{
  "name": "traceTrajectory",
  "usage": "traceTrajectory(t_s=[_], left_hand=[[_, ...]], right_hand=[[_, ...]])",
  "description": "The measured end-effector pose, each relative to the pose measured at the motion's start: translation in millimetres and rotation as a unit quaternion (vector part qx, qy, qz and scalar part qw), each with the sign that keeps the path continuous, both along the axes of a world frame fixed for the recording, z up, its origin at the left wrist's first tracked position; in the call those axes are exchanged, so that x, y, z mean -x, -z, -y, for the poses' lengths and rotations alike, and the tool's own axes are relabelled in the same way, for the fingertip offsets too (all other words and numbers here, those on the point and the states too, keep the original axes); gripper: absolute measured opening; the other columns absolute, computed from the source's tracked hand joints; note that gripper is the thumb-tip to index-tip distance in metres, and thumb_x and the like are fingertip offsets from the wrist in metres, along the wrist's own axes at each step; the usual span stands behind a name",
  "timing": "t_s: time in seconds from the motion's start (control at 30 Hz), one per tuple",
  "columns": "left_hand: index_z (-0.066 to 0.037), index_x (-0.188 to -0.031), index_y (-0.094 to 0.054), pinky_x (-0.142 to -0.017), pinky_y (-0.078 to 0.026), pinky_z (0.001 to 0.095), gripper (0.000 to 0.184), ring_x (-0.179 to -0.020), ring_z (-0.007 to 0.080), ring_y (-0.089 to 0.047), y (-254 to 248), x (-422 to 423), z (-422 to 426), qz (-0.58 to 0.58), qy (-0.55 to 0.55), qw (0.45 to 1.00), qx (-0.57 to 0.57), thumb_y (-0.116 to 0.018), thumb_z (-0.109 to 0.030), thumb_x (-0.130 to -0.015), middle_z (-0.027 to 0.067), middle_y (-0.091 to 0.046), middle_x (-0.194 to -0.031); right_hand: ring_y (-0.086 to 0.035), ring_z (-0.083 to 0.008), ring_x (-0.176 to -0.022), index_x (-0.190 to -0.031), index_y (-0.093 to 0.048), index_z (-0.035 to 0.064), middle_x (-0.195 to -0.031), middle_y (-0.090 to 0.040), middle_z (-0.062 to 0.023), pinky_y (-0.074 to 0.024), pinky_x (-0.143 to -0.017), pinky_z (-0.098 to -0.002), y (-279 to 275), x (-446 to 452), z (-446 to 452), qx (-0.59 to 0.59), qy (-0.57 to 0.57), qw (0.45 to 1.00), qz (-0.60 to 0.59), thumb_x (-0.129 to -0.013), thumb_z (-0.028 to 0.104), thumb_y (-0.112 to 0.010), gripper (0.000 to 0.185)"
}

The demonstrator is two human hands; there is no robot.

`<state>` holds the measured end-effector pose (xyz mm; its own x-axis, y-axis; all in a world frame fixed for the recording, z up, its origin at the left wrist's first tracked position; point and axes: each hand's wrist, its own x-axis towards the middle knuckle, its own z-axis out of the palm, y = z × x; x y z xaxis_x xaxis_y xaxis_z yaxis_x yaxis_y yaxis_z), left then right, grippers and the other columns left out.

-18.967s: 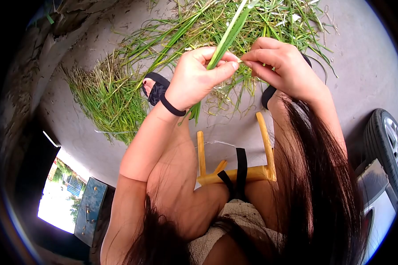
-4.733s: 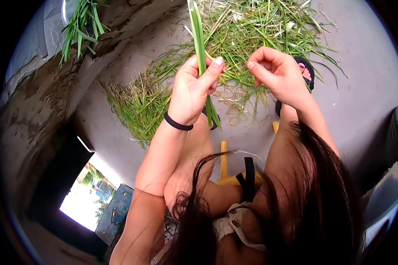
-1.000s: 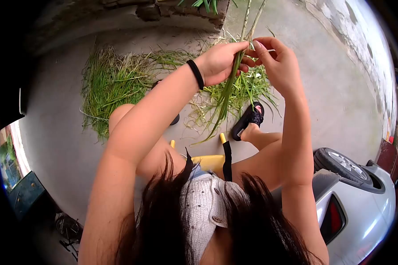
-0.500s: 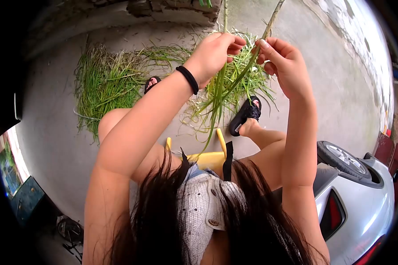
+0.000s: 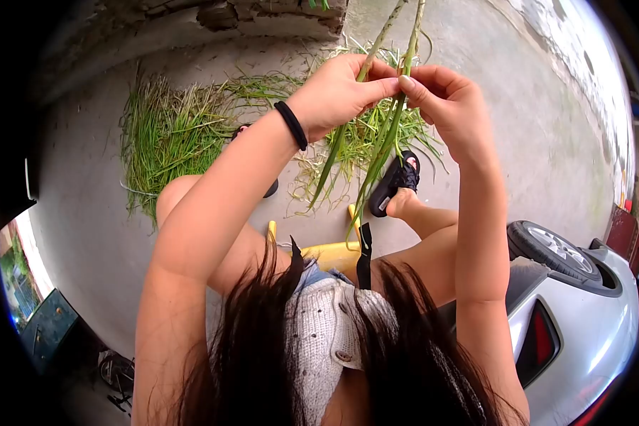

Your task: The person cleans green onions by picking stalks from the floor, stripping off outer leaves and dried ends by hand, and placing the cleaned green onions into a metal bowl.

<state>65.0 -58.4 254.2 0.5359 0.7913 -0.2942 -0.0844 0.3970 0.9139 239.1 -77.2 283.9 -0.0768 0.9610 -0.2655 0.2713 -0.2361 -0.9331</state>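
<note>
Near the top centre, my left hand (image 5: pixel 344 92) is closed round a green stalk (image 5: pixel 381 41) that slants up to the right, its leaves hanging below. My right hand (image 5: pixel 451 106) pinches a second green stalk (image 5: pixel 413 42) between thumb and forefinger. The fingertips of both hands meet at this second stalk. Long leaves (image 5: pixel 380 153) from it droop toward my knees. Behind and below the hands, loose green leaves and pale scraps (image 5: pixel 362 135) lie scattered on the floor. A black band (image 5: pixel 291 125) circles my left wrist.
A thick pile of grass-like greens (image 5: pixel 170 135) lies on the floor at left. A yellow stool (image 5: pixel 330 254) is between my legs. My black sandal (image 5: pixel 394 184) rests beside the scraps. At right are a wheel (image 5: pixel 554 248) and a silver car part (image 5: pixel 589 334). A broken ledge (image 5: pixel 263 21) runs behind.
Over the last half second my left hand has moved right and its thumb has come up to my right fingertips. The two stalks are now closer together. Earlier, the view was turned differently.
</note>
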Motion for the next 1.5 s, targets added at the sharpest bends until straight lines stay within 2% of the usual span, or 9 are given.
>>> traceTrajectory(t_s=[0.17,0.27,0.47,0.67,1.07,1.27,1.37,1.5], left_hand=[[-0.006,-0.096,-0.057,-0.050,-0.034,0.0175,0.021,-0.057,0.0021,-0.040,-3.8,-0.2,4.5,-0.067,-0.002,0.997,-0.026,-0.060,-0.024,-0.086,-0.0063,-0.047,-0.066],[-0.005,-0.097,-0.057,-0.050,-0.034,0.0177,0.022,-0.056,0.0023,-0.040,-5.8,3.0,2.5,-0.064,0.019,0.998,-0.015,-0.060,-0.024,-0.086,-0.0063,-0.047,-0.066],[-0.005,-0.101,-0.056,-0.052,-0.034,0.0172,0.025,-0.058,0.0015,-0.040,-2.8,6.4,1.6,-0.040,0.039,0.998,0.005,-0.059,-0.025,-0.086,-0.0072,-0.047,-0.069],[-0.006,-0.101,-0.057,-0.054,-0.033,0.0164,0.024,-0.060,0.0001,-0.041,-5.3,10.1,0.1,-0.012,0.048,0.998,0.028,-0.059,-0.024,-0.086,-0.0090,-0.048,-0.071],[-0.007,-0.099,-0.058,-0.052,-0.031,0.0140,0.019,-0.057,-0.0012,-0.039,-7.4,10.8,-0.9,0.030,0.038,0.996,0.069,-0.057,-0.021,-0.088,-0.0102,-0.049,-0.068],[-0.004,-0.101,-0.058,-0.050,-0.031,0.0136,0.019,-0.056,-0.0010,-0.038,-5.1,11.4,-2.3,0.059,0.053,0.994,0.078,-0.055,-0.018,-0.089,-0.0088,-0.050,-0.069],[-0.003,-0.103,-0.057,-0.049,-0.031,0.0136,0.020,-0.056,-0.0008,-0.038,-6.5,11.4,-2.3,0.068,0.064,0.993,0.076,-0.054,-0.017,-0.089,-0.0074,-0.052,-0.072],[-0.002,-0.106,-0.057,-0.049,-0.031,0.0131,0.022,-0.056,-0.0007,-0.038,-16.6,13.6,1.1,0.057,0.078,0.991,0.089,-0.053,-0.016,-0.089,-0.0051,-0.056,-0.077]], right_hand=[[-0.053,-0.0062,-0.062,-0.087,-0.064,-0.0014,-0.067,-0.061,-0.0027,-0.0426,-0.055,-0.0213,-2.6,-0.7,0.1,-0.016,-0.009,0.998,0.065,-0.083,0.016,-0.062,0.017],[-0.053,-0.0093,-0.060,-0.088,-0.063,-0.0009,-0.066,-0.060,-0.0063,-0.0427,-0.055,-0.0243,7.9,-7.2,0.2,-0.094,-0.048,0.985,0.139,-0.083,0.013,-0.060,0.015],[-0.056,-0.0216,-0.062,-0.088,-0.061,-0.0024,-0.073,-0.061,-0.0149,-0.0442,-0.059,-0.0318,-0.2,-6.6,1.0,-0.120,-0.079,0.977,0.160,-0.084,0.011,-0.057,0.015],[-0.055,-0.0335,-0.073,-0.085,-0.058,-0.0019,-0.078,-0.058,-0.0157,-0.0443,-0.064,-0.0369,-7.7,-2.6,0.3,-0.237,-0.122,0.926,0.266,-0.083,0.011,-0.055,0.013],[-0.056,-0.0296,-0.071,-0.084,-0.059,0.0010,-0.077,-0.057,-0.0125,-0.0438,-0.062,-0.0365,-12.5,-5.4,0.3,-0.250,-0.110,0.914,0.301,-0.083,0.011,-0.054,0.011],[-0.055,-0.0301,-0.069,-0.084,-0.059,0.0011,-0.078,-0.057,-0.0124,-0.0438,-0.062,-0.0358,-6.3,-16.8,-5.8,-0.299,-0.082,0.901,0.303,-0.083,0.009,-0.053,0.010],[-0.055,-0.0303,-0.069,-0.085,-0.059,0.0011,-0.078,-0.057,-0.0126,-0.0440,-0.063,-0.0348,-9.5,-22.7,-8.8,-0.295,-0.057,0.906,0.298,-0.083,0.009,-0.053,0.010],[-0.057,-0.0294,-0.071,-0.085,-0.060,0.0013,-0.081,-0.060,-0.0128,-0.0445,-0.065,-0.0337,-7.1,-44.6,-22.0,-0.317,0.007,0.884,0.344,-0.085,0.011,-0.052,0.012]])
